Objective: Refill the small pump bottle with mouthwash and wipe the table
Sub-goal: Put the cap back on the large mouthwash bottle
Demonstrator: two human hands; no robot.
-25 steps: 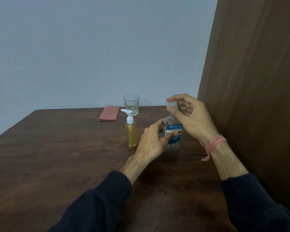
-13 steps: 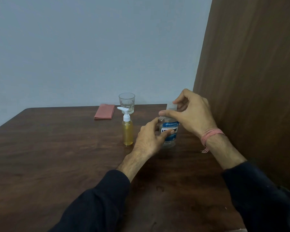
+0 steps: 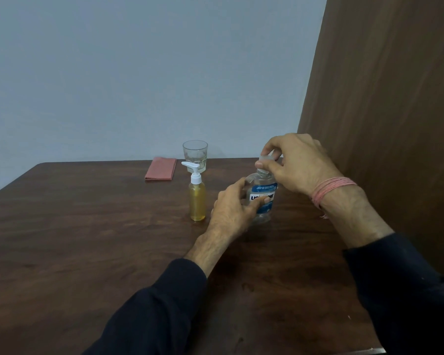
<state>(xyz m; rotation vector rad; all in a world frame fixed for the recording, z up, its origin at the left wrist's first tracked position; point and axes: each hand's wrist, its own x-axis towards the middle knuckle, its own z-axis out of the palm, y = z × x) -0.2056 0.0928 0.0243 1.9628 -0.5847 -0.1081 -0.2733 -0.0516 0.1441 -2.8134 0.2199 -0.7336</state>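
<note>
Clear mouthwash bottle (image 3: 262,198): we keep it upright on the wooden table (image 3: 87,239), just right of the pump bottle.
Left hand (image 3: 232,210): we wrap it around the bottle's body, thumb across the label.
Right hand (image 3: 296,163): we pinch the cap (image 3: 267,160) between fingertips and thumb; whether the cap is loose, we cannot tell.
Small pump bottle (image 3: 197,198): pump head on, amber liquid inside, untouched.
Progress: we judge the task early; nothing is poured.
Left to do: uncapping, refilling, then wiping with the pink cloth (image 3: 161,168) folded beside the glass (image 3: 195,155).
</note>
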